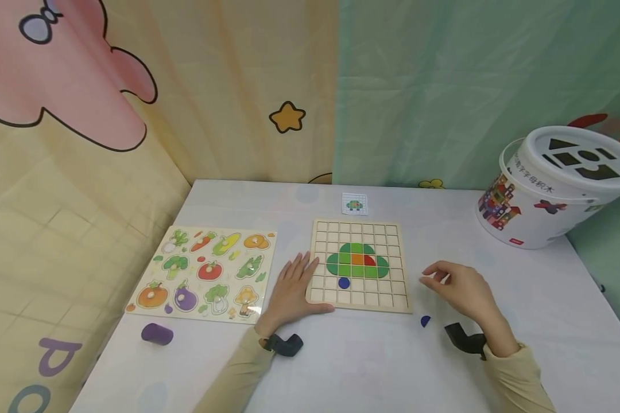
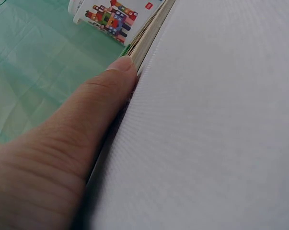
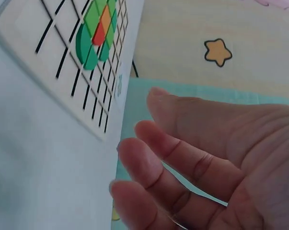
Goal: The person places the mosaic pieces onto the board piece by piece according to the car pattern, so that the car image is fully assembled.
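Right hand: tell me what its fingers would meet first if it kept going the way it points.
Probably the grid board's right edge: the right hand points left toward it, though its height above the table is unclear.

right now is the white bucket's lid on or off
On. The white bucket stands upright at the table's far right with its lid seated on top, shape-sorter holes showing. Neither hand touches it.
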The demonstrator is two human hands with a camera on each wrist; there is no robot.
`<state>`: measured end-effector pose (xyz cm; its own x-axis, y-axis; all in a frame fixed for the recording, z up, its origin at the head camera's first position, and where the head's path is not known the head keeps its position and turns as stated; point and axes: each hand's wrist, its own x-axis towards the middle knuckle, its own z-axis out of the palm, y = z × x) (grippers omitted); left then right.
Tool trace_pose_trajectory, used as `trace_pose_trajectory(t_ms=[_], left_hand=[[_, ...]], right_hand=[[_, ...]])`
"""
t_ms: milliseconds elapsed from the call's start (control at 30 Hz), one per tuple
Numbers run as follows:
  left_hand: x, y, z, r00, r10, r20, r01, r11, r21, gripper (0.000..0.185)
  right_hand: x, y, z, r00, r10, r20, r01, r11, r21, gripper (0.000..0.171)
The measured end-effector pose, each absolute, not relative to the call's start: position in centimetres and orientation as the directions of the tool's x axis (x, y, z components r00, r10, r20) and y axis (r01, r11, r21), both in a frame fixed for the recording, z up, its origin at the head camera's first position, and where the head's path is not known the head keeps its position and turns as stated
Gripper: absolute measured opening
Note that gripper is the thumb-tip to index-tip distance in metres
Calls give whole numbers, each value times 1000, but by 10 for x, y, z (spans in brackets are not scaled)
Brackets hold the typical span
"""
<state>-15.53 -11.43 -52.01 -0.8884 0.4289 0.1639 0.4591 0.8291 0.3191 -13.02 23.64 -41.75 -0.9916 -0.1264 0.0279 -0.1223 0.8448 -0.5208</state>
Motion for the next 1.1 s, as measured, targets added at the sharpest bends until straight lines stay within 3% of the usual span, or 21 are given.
trace_pose_trajectory(t_ms=[133,300,567,1100], left_hand=[[-155,-114,-519,-893,425,149,450,834,320,112],[-154,-115,-518,-898,420,132,440,839,321,112],[-156,-115,-521,-897,422,134,442,837,322,113],[-157,-115,-524,-897,420,138,442,840,315,115]], right_hand=[[-122,255,-425,-988,-134,-71,-76,842,-535,18],[-113,265,-439,-951,-251,-181,-90,783,-616,21],[-110,265,-465,-892,-418,-169,-196,697,-690,22],[-113,263,-467,-946,-305,-113,-181,781,-598,17]])
